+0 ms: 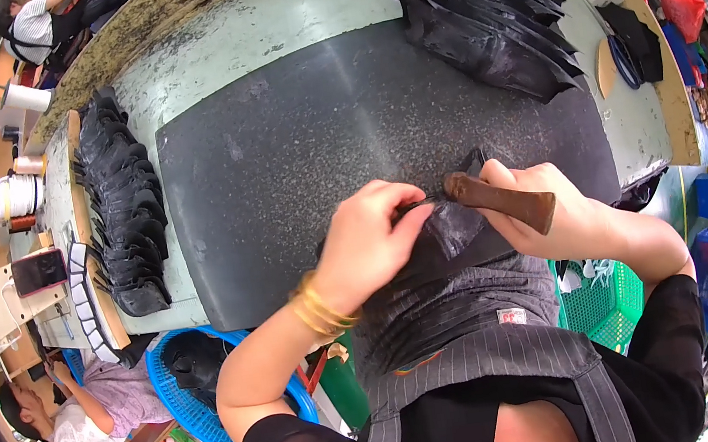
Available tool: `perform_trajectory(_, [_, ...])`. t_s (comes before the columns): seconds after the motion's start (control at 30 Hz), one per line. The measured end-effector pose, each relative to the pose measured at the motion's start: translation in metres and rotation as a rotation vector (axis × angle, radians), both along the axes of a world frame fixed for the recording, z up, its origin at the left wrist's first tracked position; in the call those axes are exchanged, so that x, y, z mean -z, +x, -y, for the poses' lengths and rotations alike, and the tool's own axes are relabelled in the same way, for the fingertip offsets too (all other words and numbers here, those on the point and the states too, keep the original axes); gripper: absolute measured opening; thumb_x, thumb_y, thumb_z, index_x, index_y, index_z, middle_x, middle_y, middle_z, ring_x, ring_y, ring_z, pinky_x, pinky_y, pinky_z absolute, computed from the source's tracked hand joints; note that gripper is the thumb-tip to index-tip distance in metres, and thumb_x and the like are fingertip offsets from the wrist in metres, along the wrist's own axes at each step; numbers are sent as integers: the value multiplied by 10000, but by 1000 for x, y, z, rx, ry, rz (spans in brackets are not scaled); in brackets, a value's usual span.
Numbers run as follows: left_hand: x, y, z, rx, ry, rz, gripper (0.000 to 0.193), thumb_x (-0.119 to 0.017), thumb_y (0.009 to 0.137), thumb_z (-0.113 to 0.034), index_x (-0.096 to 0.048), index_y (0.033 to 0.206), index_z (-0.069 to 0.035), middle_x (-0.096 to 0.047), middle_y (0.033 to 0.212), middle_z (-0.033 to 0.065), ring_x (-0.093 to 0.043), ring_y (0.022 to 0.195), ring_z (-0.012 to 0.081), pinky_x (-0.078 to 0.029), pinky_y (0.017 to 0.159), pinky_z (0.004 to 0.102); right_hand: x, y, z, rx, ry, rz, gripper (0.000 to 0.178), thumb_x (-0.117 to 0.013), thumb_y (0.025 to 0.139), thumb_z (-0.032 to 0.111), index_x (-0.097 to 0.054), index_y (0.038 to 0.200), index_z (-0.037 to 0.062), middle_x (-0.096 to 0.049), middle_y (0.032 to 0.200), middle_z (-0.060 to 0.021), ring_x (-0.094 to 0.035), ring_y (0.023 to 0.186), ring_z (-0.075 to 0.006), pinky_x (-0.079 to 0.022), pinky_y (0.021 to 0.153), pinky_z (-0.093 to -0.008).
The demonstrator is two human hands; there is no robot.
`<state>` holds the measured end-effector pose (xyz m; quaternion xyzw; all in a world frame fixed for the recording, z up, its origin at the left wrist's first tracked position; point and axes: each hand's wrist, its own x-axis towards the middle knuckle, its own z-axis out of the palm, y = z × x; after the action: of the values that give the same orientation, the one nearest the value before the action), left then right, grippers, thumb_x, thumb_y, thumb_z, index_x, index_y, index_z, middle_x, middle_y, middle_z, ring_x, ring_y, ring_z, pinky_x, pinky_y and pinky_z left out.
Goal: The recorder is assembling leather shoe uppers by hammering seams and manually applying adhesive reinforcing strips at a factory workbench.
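My left hand [373,232] is closed in a pinch on the edge of a thin black leather-like piece [455,230], just above the dark work slab. My right hand [539,197] is closed around a brown wooden-handled tool [508,201], perhaps a hammer; its working end cannot be made out. Part of the same black piece hangs between both hands, and my right fingers hide some of it. The hands are close together near the slab's front edge, in front of my striped apron [455,306].
The dark slab [290,140] lies on a pale green table [174,75]. Stacked black pieces [485,25] lie at the far right, and a row of overlapping black pieces [124,206] at left. Below stand a blue basket [170,388] and a green basket [594,310]. A person [85,417] sits at left.
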<state>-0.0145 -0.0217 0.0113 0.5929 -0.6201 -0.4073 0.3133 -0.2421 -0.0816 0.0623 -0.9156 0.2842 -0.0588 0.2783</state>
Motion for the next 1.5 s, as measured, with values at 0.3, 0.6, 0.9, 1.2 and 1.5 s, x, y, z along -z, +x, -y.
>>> perform_trajectory(0.3, [3, 1, -14, 98, -348, 292, 138, -753, 802, -65, -735, 939, -55, -655, 908, 67, -663, 742, 246, -545, 660, 339, -12, 11, 13, -93, 17, 219, 296, -633, 845, 73, -566, 1134, 65, -527, 844, -114, -644, 630, -311, -512, 511, -387])
perform_trajectory(0.6, [2, 12, -23, 11, -232, 151, 141, -752, 797, -53, -725, 934, -38, -669, 892, 96, -664, 757, 269, -549, 672, 335, 1, 17, 1, -126, 57, 37, 319, -609, 856, 103, -579, 1173, 86, -534, 885, -116, -632, 649, -332, -509, 521, -433])
perform_trajectory(0.9, [4, 6, -34, 49, -504, 425, 163, -739, 758, -34, -733, 919, -62, -665, 845, 50, -642, 712, 237, -535, 608, 341, -1, 28, 2, -154, 51, 17, 270, -582, 869, 91, -584, 1138, 66, -517, 879, -124, -631, 656, -329, -514, 549, -439])
perform_trajectory(1.2, [10, 24, -36, 100, -432, 315, 174, -756, 753, -44, -730, 922, -69, -676, 887, 55, -661, 761, 238, -548, 645, 331, -6, 35, 9, -134, 59, -68, 325, -578, 846, 99, -590, 1170, 72, -550, 906, -125, -657, 697, -317, -516, 529, -418])
perform_trajectory(1.5, [5, 28, -40, 237, -564, 506, 214, -617, 771, -84, -690, 971, -55, -583, 883, 21, -579, 750, 203, -525, 644, 325, -28, 54, 8, -176, -63, 100, 283, -627, 827, 155, -589, 1095, 74, -541, 873, -96, -649, 618, -260, -508, 479, -387])
